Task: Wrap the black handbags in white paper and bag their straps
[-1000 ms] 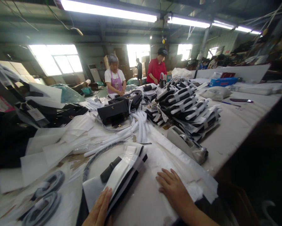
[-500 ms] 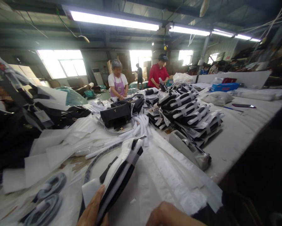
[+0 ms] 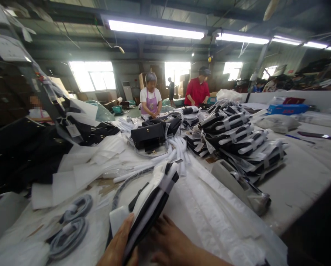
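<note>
My left hand point(image 3: 118, 242) is wrapped round the near end of a black handbag point(image 3: 152, 201) stood on its edge, with white foam padding and a white band round it. A strap in grey wrapping point(image 3: 119, 190) curves out on the bag's left. Low beside the bag's right side, my right hand point(image 3: 172, 240) has its fingers apart and appears to hold nothing. Its fingertips reach close to the bag's underside; whether they touch it I cannot tell. Long white plastic sleeves point(image 3: 209, 210) lie to the right of the hands.
Wrapped bags point(image 3: 237, 135) are piled at the right, behind a grey tape dispenser point(image 3: 238, 184). Grey coiled straps point(image 3: 68, 238) and foam sheets point(image 3: 85, 173) lie left. A black bag point(image 3: 147, 135) sits mid-table. Two co-workers stand across, in a purple apron point(image 3: 151, 105) and a red shirt point(image 3: 197, 92).
My right hand has moved forward and left, up against the bag's right side. My left hand keeps its grip on the bag. The whole view has shifted, with things sitting further right.
</note>
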Demonstrator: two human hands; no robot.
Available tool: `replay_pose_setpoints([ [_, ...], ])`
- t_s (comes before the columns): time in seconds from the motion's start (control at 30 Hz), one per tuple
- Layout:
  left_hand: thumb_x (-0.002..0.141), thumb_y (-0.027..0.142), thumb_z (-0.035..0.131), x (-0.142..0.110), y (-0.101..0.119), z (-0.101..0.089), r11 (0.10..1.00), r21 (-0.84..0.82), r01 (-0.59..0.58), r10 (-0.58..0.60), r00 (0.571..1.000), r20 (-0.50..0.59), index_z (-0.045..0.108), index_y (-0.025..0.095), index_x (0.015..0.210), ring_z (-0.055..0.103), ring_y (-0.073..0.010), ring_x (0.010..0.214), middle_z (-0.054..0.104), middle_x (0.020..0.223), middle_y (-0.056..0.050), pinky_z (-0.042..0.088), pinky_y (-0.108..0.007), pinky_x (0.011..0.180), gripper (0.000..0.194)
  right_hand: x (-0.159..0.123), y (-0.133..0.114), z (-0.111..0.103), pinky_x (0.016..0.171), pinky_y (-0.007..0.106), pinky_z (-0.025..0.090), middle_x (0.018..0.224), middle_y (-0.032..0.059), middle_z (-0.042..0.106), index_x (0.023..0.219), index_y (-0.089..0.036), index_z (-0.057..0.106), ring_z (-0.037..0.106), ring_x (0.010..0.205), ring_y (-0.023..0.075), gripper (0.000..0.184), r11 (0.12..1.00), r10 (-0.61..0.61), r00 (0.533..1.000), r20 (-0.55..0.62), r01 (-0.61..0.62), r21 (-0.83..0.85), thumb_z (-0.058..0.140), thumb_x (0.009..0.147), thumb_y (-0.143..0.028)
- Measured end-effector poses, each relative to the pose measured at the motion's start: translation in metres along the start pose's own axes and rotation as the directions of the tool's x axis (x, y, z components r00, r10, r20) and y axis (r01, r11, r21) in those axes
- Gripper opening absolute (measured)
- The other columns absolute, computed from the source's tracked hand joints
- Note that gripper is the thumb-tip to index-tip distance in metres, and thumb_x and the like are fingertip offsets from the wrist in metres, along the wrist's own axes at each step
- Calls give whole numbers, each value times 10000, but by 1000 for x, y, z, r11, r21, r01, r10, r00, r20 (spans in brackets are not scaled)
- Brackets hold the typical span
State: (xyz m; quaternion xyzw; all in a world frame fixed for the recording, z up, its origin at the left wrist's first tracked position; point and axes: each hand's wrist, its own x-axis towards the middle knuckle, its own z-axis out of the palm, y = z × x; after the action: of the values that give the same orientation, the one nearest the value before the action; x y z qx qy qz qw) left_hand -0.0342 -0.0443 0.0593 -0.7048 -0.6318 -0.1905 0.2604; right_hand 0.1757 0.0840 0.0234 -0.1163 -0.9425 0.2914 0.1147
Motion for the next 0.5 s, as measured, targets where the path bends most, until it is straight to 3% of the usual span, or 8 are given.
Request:
replay_pose_setpoints([
  [0.1, 911, 184, 419, -2, 7, 1, 1000, 13, 0, 0, 1000, 2, 234, 85, 1531, 656, -147, 1155, 615, 1371, -85, 547, -210, 913, 654, 10, 0, 10, 1208, 561, 198, 1589, 109, 361, 1564, -307, 262, 310, 1458, 350, 877, 995, 38, 997, -68, -44, -92, 678, 846, -591],
  [0.2, 876, 114, 421, -4, 18, 7, 999, 11, -30, 30, 999, -13, 262, 75, 1521, 630, -135, 1198, 619, 1369, -81, 530, -203, 948, 665, 29, 9, 36, 1146, 528, 361, 1409, 100, 593, 1464, -269, 475, 524, 1311, 335, 588, 973, -76, 987, -142, 43, -225, 609, 928, -469],
  [0.3, 828, 47, 406, -4, 24, 14, 997, 24, -75, 76, 996, -34, 320, 78, 1500, 593, -141, 1250, 623, 1365, -81, 494, -233, 1021, 679, 39, 18, 54, 1057, 457, 486, 1304, 104, 671, 1385, -225, 567, 637, 1177, 308, 428, 950, -152, 969, -193, 90, -298, 538, 968, -315],
  [0.43, 810, 53, 402, -3, 23, 18, 997, 47, -56, 59, 996, -60, 478, 52, 1391, 581, -141, 1266, 636, 1349, -94, 471, -218, 1041, 586, 12, 20, 46, 1018, 445, 530, 1262, 115, 696, 1340, -210, 595, 648, 1167, 307, 441, 921, -230, 917, -327, 96, -377, 577, 957, -428],
  [0.5, 811, 66, 404, -4, 23, 21, 995, 62, -79, 83, 994, -65, 526, 53, 1348, 591, -154, 1255, 644, 1336, -100, 484, -223, 1028, 551, -12, 10, 30, 927, 340, 588, 1122, 89, 759, 1285, -222, 627, 715, 1036, 251, 371, 913, -301, 880, -368, 153, -379, 562, 978, -419],
])
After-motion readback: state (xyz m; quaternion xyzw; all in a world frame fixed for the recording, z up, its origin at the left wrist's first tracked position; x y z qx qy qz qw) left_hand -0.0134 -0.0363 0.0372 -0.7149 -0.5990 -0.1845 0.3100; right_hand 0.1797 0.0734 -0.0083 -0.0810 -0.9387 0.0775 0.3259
